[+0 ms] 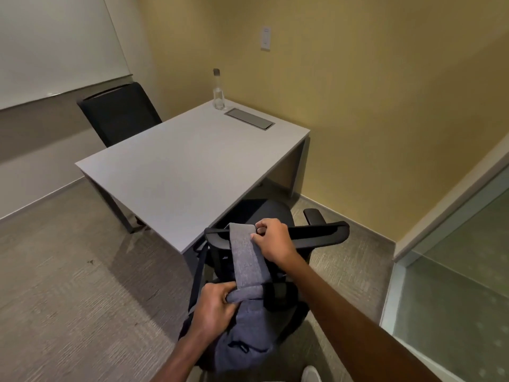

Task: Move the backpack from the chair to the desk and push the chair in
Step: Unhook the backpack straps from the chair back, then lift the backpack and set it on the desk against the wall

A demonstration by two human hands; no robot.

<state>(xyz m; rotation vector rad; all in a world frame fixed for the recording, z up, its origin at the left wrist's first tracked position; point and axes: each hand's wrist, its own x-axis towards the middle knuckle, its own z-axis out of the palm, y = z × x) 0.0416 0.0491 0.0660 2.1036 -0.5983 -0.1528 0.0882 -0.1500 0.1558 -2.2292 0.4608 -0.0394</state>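
A grey-blue backpack (242, 334) hangs behind the backrest of a black office chair (316, 234), with one grey shoulder strap (243, 255) looped over the backrest's top edge. My left hand (213, 308) grips the top of the backpack where the strap joins it. My right hand (272, 239) pinches the strap's upper end at the backrest's top edge. The chair stands at the near corner of the grey desk (176, 172), its seat partly under the desk edge.
A clear water bottle (218, 93) and a metal cable hatch (250, 119) sit at the desk's far end. A second black chair (118, 114) stands on the desk's far left side. A yellow wall is close behind, a glass partition (454, 285) to the right.
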